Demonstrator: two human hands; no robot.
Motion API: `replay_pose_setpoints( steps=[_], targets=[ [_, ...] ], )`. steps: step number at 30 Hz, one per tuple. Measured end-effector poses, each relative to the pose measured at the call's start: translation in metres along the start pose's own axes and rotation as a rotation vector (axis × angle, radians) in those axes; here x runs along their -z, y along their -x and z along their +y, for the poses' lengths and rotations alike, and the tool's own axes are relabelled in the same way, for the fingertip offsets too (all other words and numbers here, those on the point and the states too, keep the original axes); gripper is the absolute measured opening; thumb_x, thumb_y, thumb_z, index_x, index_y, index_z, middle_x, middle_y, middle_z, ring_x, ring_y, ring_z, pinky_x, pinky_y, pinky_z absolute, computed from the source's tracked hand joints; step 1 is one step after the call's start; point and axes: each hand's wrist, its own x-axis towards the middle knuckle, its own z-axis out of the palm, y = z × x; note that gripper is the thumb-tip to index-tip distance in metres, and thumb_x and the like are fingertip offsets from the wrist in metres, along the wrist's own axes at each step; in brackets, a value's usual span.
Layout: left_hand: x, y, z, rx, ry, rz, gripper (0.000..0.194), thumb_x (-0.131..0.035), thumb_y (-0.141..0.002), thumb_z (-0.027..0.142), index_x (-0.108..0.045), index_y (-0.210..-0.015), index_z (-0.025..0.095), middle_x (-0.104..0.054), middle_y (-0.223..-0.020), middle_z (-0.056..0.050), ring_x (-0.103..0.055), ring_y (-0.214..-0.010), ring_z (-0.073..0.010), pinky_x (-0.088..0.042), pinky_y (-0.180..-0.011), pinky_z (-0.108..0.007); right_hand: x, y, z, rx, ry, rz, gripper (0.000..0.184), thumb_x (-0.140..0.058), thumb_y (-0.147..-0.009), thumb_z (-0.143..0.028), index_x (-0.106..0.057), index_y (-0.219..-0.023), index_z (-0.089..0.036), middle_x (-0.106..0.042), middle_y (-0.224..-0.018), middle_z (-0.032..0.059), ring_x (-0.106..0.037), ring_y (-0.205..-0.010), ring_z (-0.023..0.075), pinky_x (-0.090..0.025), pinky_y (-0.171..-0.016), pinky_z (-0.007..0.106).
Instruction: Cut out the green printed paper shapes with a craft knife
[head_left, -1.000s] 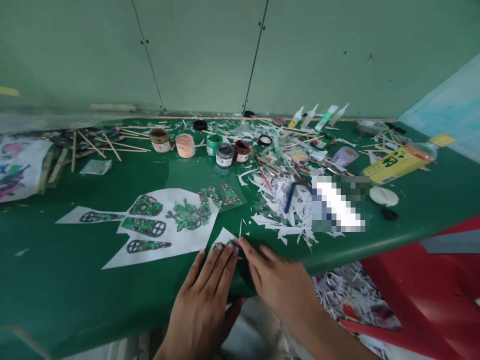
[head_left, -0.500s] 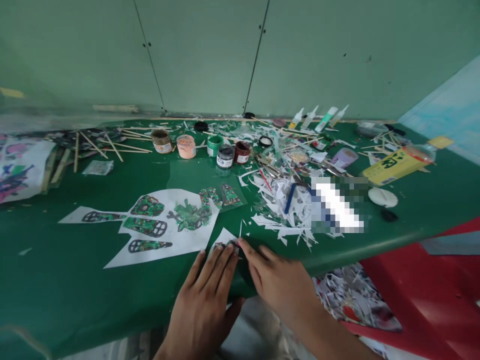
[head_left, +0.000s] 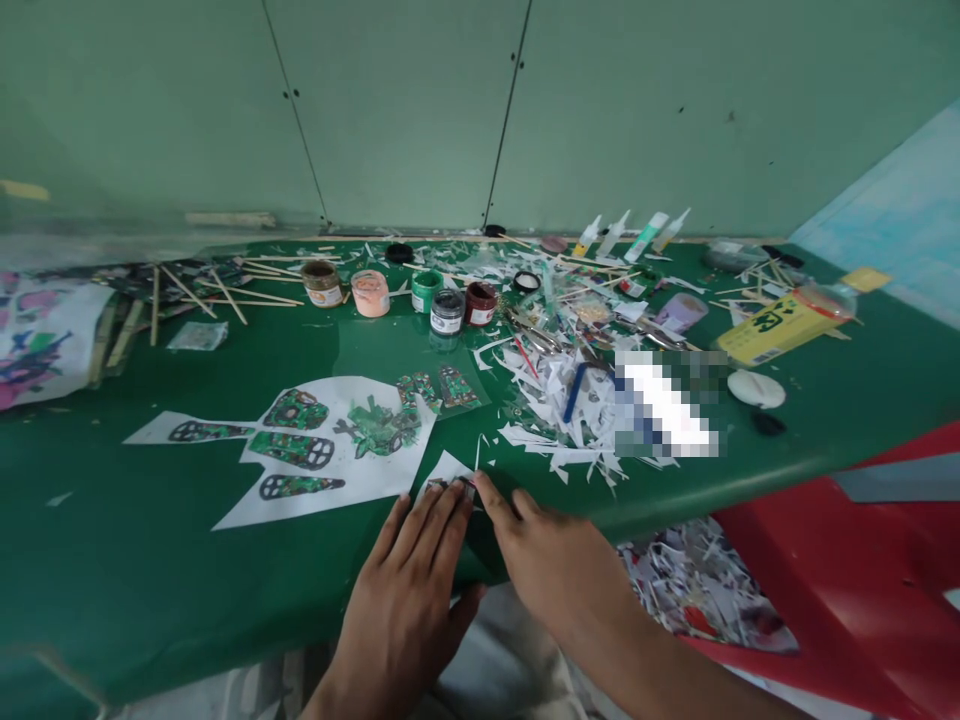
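My left hand (head_left: 409, 590) lies flat near the front edge of the green table (head_left: 150, 580), its fingers stretched out over a small white paper piece (head_left: 447, 470) with a dark printed shape. My right hand (head_left: 551, 565) rests beside it on the right, fingers extended, its fingertips touching the same paper piece at its right edge. Just to the left lies a larger white sheet (head_left: 352, 470) carrying several green patterned cut-outs (head_left: 292, 450).
A row of small paint jars (head_left: 420, 290) stands mid-table. A heap of white paper scraps (head_left: 559, 400) lies to the right, with glue tubes (head_left: 634, 235) behind and a yellow box (head_left: 776, 328) far right. Wooden sticks (head_left: 217, 285) lie at back left. A red chair (head_left: 847, 600) stands at lower right.
Both hands stay pressed on the small paper piece. The view has shifted slightly; nothing on the table has moved.
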Motion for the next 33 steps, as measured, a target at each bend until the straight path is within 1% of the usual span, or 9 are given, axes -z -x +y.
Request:
replay_pose_setpoints(
  steps=[8,13,16,18,21,24,27,30,33],
  targets=[
    [-0.001,-0.001,0.001,0.035,0.027,0.003,0.057,-0.056,-0.081,0.030,-0.047,-0.135,0.014,-0.052,-0.141,-0.007,-0.053,-0.125,-0.0264,-0.044,-0.104,-0.043,-0.001,0.005,0.004,0.009,0.023,0.031,0.067,-0.050,-0.070,-0.003,-0.053,-0.137,-0.013,-0.067,-0.075,0.0116,-0.057,-0.047,0.0161,-0.038,-0.038,0.028],
    [-0.002,0.000,0.000,0.043,0.019,-0.015,0.059,-0.057,-0.082,0.033,-0.046,-0.137,0.016,-0.051,-0.142,-0.006,-0.051,-0.127,-0.0259,-0.042,-0.106,-0.042,0.003,0.014,0.003,-0.002,0.051,-0.013,0.069,-0.052,-0.068,-0.002,-0.053,-0.137,-0.012,-0.068,-0.075,0.0110,-0.058,-0.047,0.0154,-0.038,-0.039,0.027],
    [-0.001,0.000,-0.001,0.026,0.010,-0.006,0.056,-0.055,-0.084,0.036,-0.047,-0.135,0.016,-0.053,-0.140,-0.006,-0.052,-0.126,-0.0254,-0.042,-0.105,-0.042,0.002,0.022,0.007,-0.014,0.041,-0.009,0.070,-0.053,-0.067,-0.002,-0.053,-0.137,-0.012,-0.069,-0.076,0.0105,-0.058,-0.046,0.0154,-0.037,-0.038,0.027],
    [0.002,-0.001,-0.001,0.036,0.021,0.014,0.051,-0.054,-0.086,0.039,-0.051,-0.131,0.017,-0.057,-0.136,-0.007,-0.054,-0.122,-0.0254,-0.042,-0.103,-0.042,0.001,0.028,0.012,-0.014,0.015,0.005,0.067,-0.053,-0.068,-0.003,-0.056,-0.135,-0.013,-0.070,-0.077,0.0101,-0.058,-0.045,0.0158,-0.035,-0.038,0.028],
    [0.008,-0.003,-0.002,0.073,0.025,0.018,0.043,-0.053,-0.087,0.042,-0.056,-0.125,0.021,-0.064,-0.125,-0.007,-0.059,-0.111,-0.0264,-0.043,-0.099,-0.045,-0.001,0.032,0.026,-0.037,-0.070,0.048,0.052,-0.049,-0.080,-0.009,-0.061,-0.129,-0.019,-0.072,-0.076,0.0074,-0.058,-0.044,0.0159,-0.033,-0.038,0.029],
    [0.016,-0.004,-0.007,0.079,0.049,0.019,0.034,-0.048,-0.091,0.041,-0.060,-0.118,0.025,-0.066,-0.119,-0.004,-0.060,-0.107,-0.0255,-0.038,-0.102,-0.049,-0.005,0.029,0.038,-0.073,-0.190,0.115,0.044,-0.039,-0.092,-0.019,-0.061,-0.129,-0.023,-0.074,-0.082,0.0065,-0.060,-0.047,0.0152,-0.033,-0.040,0.029],
    [0.019,-0.005,-0.014,0.064,0.069,0.019,0.028,-0.046,-0.092,0.038,-0.062,-0.110,0.023,-0.066,-0.121,-0.003,-0.058,-0.113,-0.0263,-0.033,-0.107,-0.051,-0.012,0.019,0.042,-0.058,-0.297,0.166,0.043,-0.036,-0.094,-0.023,-0.060,-0.129,-0.022,-0.075,-0.090,0.0075,-0.064,-0.056,0.0157,-0.038,-0.046,0.029],
    [0.018,-0.004,-0.020,0.021,0.063,0.020,0.024,-0.048,-0.092,0.031,-0.060,-0.109,0.020,-0.066,-0.121,-0.005,-0.058,-0.112,-0.0259,-0.039,-0.103,-0.048,-0.019,0.006,0.036,-0.007,-0.356,0.180,0.043,-0.041,-0.092,-0.026,-0.058,-0.131,-0.021,-0.075,-0.088,0.0066,-0.066,-0.061,0.0169,-0.040,-0.049,0.029],
    [0.015,-0.002,-0.024,-0.022,0.063,0.039,0.023,-0.048,-0.091,0.027,-0.059,-0.110,0.019,-0.066,-0.121,-0.007,-0.058,-0.114,-0.0257,-0.044,-0.100,-0.047,-0.023,-0.002,0.030,0.054,-0.315,0.160,0.044,-0.043,-0.092,-0.028,-0.056,-0.134,-0.026,-0.074,-0.078,0.0034,-0.064,-0.056,0.0166,-0.034,-0.045,0.029]
  ],
)
